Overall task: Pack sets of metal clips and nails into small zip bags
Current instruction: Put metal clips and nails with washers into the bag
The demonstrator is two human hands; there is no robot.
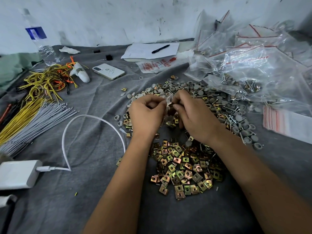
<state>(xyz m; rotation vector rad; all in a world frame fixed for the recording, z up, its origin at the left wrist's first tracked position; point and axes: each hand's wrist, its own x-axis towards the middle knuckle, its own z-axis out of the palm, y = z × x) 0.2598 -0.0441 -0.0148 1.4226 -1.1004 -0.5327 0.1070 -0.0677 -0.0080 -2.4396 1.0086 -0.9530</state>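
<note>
A small clear zip bag point(168, 108) with brownish metal clips inside hangs between my two hands above the grey cloth. My left hand point(146, 114) pinches its left top edge with curled fingers. My right hand point(190, 112) pinches the right edge and a metal clip at the bag's mouth. Below my wrists lies a heap of square gold-coloured metal clips point(184, 168). Grey round caps and nails point(224, 108) spread behind and to the right of my hands.
A pile of clear zip bags point(249, 61), some filled, lies at the right. A stack of flat bags point(287, 122) sits nearer. Cable ties and wires point(33, 105), a phone point(108, 71), a charger with its cable point(18, 173), a bottle point(40, 39) and paper with a pen point(152, 49) crowd the left and back.
</note>
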